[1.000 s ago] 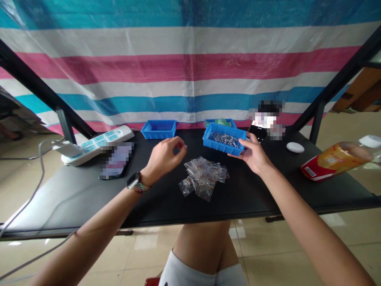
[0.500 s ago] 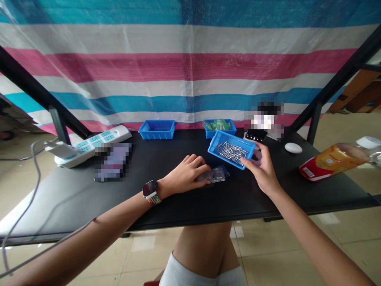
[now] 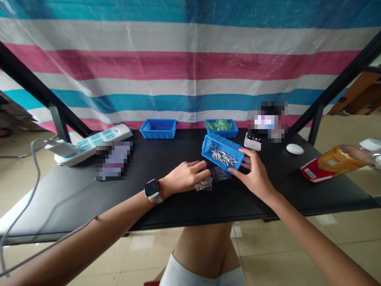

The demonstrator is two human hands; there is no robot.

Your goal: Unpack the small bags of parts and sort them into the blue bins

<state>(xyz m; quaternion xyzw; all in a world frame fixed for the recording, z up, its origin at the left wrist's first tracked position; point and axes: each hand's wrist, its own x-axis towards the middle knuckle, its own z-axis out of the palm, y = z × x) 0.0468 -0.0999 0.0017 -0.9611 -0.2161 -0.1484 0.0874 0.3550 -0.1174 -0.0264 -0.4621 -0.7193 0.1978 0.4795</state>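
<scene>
My right hand [image 3: 255,174] grips the right end of a small blue plastic bin [image 3: 218,141], thumb at the near corner and fingers along the far side. The bin is tilted toward me, and a heap of thin silver nail-like pieces [image 3: 224,157] lies in it. Low over the table, my left hand [image 3: 186,176] has its fingers curled, pinching a small clear plastic bag [image 3: 204,184] under the fingertips. Another clear plastic bag [image 3: 220,173] lies just beside it, partly below the bin's edge; its contents are hard to make out.
At the back of the black table [image 3: 166,210] stand an empty blue bin [image 3: 157,133] and a blue bin [image 3: 236,130] with green packets. A power strip [image 3: 95,143] and blurred phone [image 3: 114,161] are left. A white case [image 3: 252,143], white oval object [image 3: 294,149] and drink bottle [image 3: 333,161] are right.
My right hand has brought the blue bin left and toward me, tilting it more, so the metal pieces slid lower. The clear bags beneath my left fingers have come apart.
</scene>
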